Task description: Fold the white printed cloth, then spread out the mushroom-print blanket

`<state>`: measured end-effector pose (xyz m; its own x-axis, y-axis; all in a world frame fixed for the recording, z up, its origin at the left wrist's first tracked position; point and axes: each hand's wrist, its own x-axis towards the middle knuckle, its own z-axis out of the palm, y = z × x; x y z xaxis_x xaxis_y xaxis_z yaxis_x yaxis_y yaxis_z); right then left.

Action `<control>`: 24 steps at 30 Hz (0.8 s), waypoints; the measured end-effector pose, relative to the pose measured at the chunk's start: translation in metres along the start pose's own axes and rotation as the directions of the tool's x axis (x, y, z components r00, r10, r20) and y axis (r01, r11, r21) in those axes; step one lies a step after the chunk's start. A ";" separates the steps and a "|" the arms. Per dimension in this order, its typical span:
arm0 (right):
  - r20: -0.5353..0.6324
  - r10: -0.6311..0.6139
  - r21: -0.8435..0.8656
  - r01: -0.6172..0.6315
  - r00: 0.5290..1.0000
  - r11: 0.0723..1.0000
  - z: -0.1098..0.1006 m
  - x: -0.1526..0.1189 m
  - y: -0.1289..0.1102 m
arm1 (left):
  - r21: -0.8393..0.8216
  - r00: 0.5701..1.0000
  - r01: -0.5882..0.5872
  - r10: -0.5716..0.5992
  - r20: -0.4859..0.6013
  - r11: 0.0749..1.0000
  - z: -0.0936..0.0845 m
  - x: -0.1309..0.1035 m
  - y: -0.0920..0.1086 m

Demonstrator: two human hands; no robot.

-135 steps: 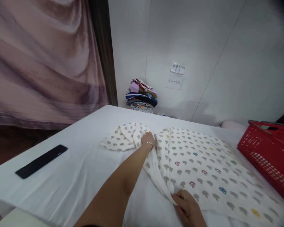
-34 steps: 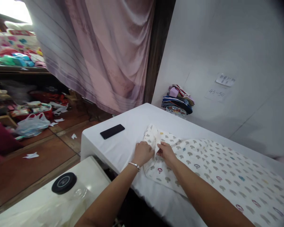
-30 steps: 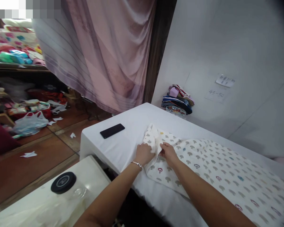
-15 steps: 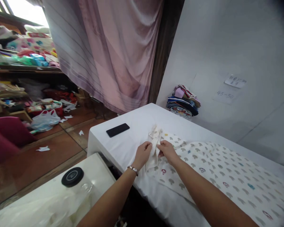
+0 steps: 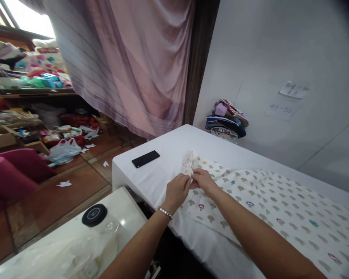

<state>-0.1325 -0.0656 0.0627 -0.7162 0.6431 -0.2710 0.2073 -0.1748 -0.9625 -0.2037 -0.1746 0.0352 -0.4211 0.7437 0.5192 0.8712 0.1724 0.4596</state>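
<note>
A white cloth garment printed with grey, red and blue mushroom shapes lies spread over the white-covered table. At its near-left end the fabric is bunched up. My left hand, with a bracelet on the wrist, pinches the bunched edge. Close beside it, my right hand grips the same edge, its fingertips almost meeting the left ones. Whatever small detail lies between the fingertips is hidden.
A black phone lies on the table's left part. Folded clothes are stacked against the wall. On the lower white surface sit a round black lid and clear plastic. A pink curtain hangs behind.
My hands have come closer together at the garment's edge, the left moving slightly right and the right slightly up. The view has shifted a little.
</note>
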 end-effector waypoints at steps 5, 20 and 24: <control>-0.005 -0.042 0.033 0.042 0.999 0.999 0.000 0.001 0.001 | 0.057 0.999 0.027 -0.028 0.017 0.998 -0.003 -0.002 0.005; 0.156 -0.334 -0.461 0.368 0.929 0.807 -0.059 -0.072 0.052 | -0.758 0.662 0.521 -0.747 0.069 0.392 -0.016 0.031 -0.068; 0.208 -0.349 -0.672 0.393 0.914 0.628 -0.104 -0.116 0.072 | -0.635 0.628 0.605 -0.779 0.008 0.480 -0.016 0.015 -0.083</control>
<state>0.0347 -0.0756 0.0262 -0.8651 0.4939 0.0870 0.2966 0.6438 -0.7054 -0.2864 -0.1884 0.0164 -0.9404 0.3379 -0.0381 0.0036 0.1220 0.9925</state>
